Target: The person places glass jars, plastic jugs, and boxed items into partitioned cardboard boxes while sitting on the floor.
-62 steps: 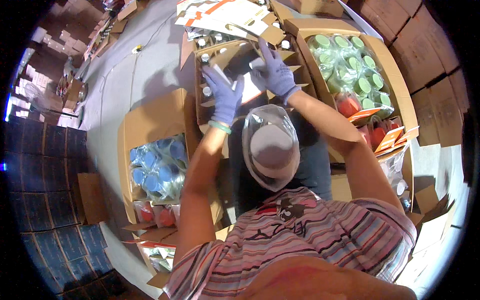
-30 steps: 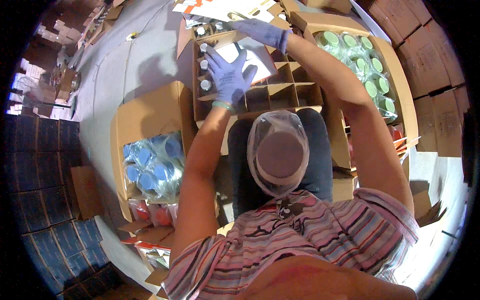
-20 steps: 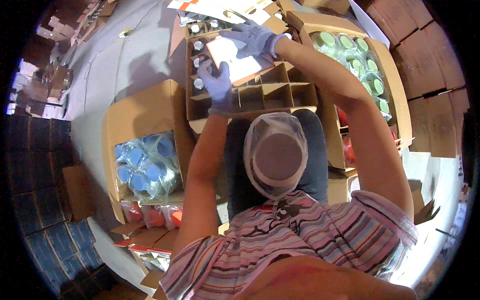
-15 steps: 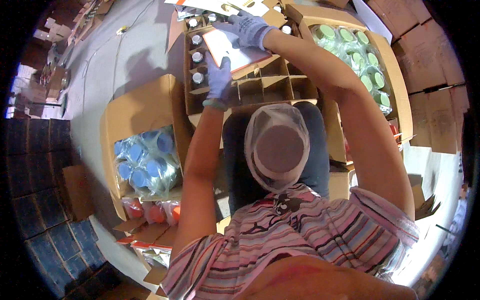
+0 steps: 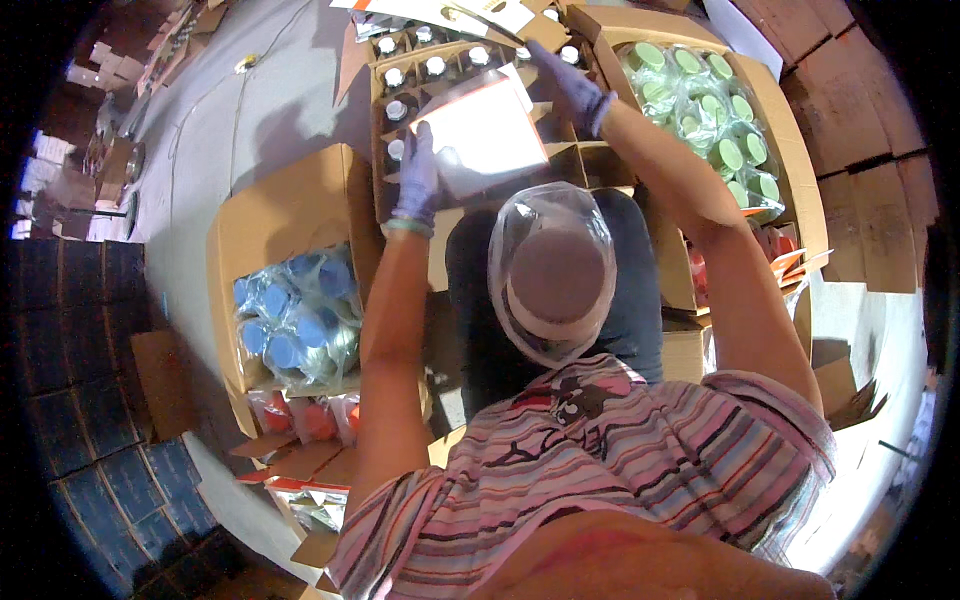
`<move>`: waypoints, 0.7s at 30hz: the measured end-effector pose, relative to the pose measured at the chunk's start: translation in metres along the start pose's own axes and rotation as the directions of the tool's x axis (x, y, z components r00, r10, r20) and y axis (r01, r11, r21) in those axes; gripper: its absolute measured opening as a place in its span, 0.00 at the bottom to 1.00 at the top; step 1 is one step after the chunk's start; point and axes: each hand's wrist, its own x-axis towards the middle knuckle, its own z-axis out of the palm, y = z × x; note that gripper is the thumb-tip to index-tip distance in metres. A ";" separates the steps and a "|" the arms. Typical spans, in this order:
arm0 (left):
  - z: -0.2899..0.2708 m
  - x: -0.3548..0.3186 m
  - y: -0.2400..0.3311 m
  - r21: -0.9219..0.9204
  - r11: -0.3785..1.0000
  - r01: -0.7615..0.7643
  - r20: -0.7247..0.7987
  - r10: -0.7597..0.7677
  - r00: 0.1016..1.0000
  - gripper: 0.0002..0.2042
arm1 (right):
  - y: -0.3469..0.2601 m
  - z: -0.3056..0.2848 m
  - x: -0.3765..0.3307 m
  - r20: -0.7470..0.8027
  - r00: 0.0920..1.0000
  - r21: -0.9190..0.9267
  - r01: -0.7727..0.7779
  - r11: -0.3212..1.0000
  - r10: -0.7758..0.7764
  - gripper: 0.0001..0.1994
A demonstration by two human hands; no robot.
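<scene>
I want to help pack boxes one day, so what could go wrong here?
The clear bag is held only at its edges by the left hand and right hand, so it might slip. It hangs over the divided box of capped bottles and may hide the empty slots. Open cartons crowd both sides, so an elbow could bump them.

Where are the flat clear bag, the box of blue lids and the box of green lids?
flat clear bag [image 5: 487, 135], head view, middle of its shiny face.
box of blue lids [image 5: 262, 215], head view, bare cardboard flap above the lids.
box of green lids [image 5: 775, 105], head view, right cardboard wall.
</scene>
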 end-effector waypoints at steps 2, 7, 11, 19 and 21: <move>0.030 -0.012 0.011 0.037 0.995 -0.092 0.067 0.089 0.994 0.29 | 0.032 -0.028 -0.013 -0.106 0.988 -0.155 -0.124 0.980 0.109 0.34; 0.033 -0.057 0.071 -0.082 0.796 -0.599 0.256 0.598 0.759 0.39 | -0.023 -0.008 -0.071 -0.141 0.880 0.077 0.466 0.881 -0.453 0.29; 0.045 -0.048 0.099 -0.249 0.833 -0.495 0.213 0.545 0.811 0.42 | -0.033 -0.046 -0.077 -0.250 0.847 -0.008 0.484 0.875 -0.470 0.28; 0.076 -0.050 0.092 0.212 0.716 -0.666 0.321 0.592 0.739 0.40 | -0.005 -0.022 -0.090 -0.119 0.897 -0.336 0.367 0.868 -0.425 0.39; 0.080 -0.056 0.088 0.142 0.735 -0.663 0.240 0.625 0.743 0.38 | -0.003 -0.023 -0.102 -0.111 0.906 -0.293 0.363 0.885 -0.409 0.37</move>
